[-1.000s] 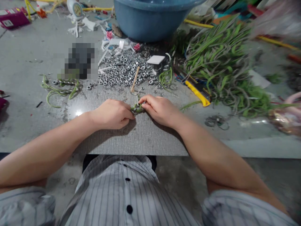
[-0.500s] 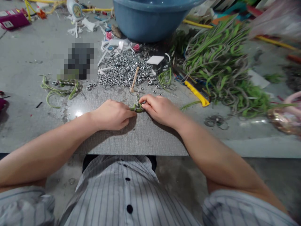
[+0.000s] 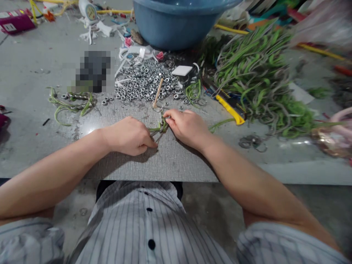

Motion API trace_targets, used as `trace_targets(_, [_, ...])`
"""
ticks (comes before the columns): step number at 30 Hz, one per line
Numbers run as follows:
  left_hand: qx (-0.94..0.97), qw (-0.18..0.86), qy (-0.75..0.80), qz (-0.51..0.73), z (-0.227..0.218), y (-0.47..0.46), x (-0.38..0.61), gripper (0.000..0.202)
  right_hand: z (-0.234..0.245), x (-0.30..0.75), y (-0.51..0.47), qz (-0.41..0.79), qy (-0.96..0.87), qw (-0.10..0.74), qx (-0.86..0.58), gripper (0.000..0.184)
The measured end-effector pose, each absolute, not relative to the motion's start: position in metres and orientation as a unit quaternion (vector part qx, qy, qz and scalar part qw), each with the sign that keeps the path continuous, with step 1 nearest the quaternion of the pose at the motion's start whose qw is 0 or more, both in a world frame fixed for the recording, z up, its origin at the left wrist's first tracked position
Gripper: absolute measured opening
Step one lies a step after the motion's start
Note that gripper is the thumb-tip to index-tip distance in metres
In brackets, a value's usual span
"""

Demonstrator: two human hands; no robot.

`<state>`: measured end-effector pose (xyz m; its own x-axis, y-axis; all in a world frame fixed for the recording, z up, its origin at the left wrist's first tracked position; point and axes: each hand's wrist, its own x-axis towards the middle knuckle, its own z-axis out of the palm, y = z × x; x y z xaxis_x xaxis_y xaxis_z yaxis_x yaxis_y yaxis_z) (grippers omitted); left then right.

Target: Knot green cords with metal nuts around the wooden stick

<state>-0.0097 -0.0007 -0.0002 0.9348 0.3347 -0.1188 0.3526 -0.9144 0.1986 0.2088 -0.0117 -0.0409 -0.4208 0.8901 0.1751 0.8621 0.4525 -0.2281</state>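
Note:
Both hands meet over the grey table (image 3: 170, 165) on a green and grey cord piece (image 3: 160, 129). My left hand (image 3: 129, 135) is closed, pinching the cord's near end. My right hand (image 3: 187, 126) is closed too, its fingertips pinching the cord's far end, where a small metal part shows. Just beyond the hands lie a small wooden stick (image 3: 158, 92) and a heap of metal nuts (image 3: 143, 82).
A blue tub (image 3: 178, 22) stands at the back. A big heap of green and grey cords (image 3: 261, 80) fills the right side, with a yellow utility knife (image 3: 229, 108) beside it. Finished cord pieces (image 3: 71, 102) lie at the left, metal rings (image 3: 251, 142) at the right.
My left hand has drawn back a little toward me, stretching the cord out between the two hands. My right hand has shifted slightly away from me.

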Motion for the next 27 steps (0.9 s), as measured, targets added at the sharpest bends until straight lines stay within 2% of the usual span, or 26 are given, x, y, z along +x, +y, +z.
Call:
trace_targets(8, [0.969,0.142,0.181,-0.091,0.0043,-0.0047,-0.0080,0.039,-0.0485,0.2073,-0.0089,0.024,-0.834,0.156,-0.529,0.021])
trace_targets(18, [0.964,0.166,0.181,-0.100,0.0068,-0.0061,-0.0067,0.040,-0.0456,0.2054,-0.0109,-0.033,-0.833,0.121,-0.540,0.024])
trace_targets(23, [0.962,0.189,0.182,-0.081,0.0054,-0.0059,-0.0075,0.039,-0.0453,0.2051,-0.0106,-0.015,-0.832,0.112,-0.544,0.023])
trace_targets(27, [0.949,0.243,0.198,-0.023,0.0047,-0.0041,-0.0081,0.039,-0.0419,0.2073,-0.0125,0.010,-0.833,0.150,-0.533,0.020])
